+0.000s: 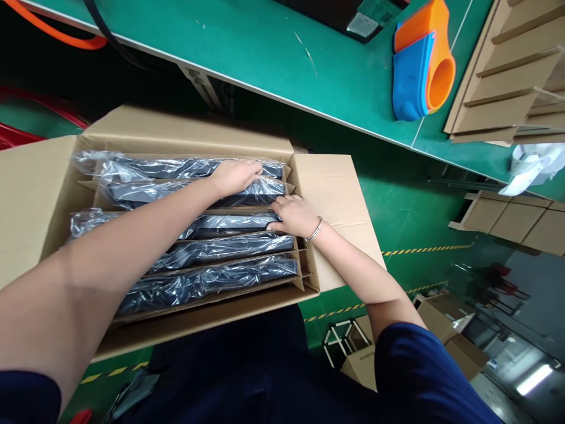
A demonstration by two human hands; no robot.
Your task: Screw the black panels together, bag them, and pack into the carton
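An opened cardboard box [304, 268] holds several flat, dark items in clear plastic, standing on edge between cardboard dividers. My left hand [238, 176] reaches over the two rows farthest from me. Its fingers are curled onto the film of the second plastic-wrapped item [163, 189]. At the right end of the rows is my right hand [295, 217], with a bracelet at the wrist. Its bent fingers and thumb straddle the space between the second row and the third wrapped item [233, 221]; what they grip is hidden. My left forearm covers part of the nearer rows.
Beyond the box runs a green worktable [247, 44], its edge close to the far flap. On it are an orange and blue tape dispenser [415, 76] and stacked cardboard dividers [507, 76]. A side flap [338, 206] sticks out right. Cartons [507, 221] stand beyond.
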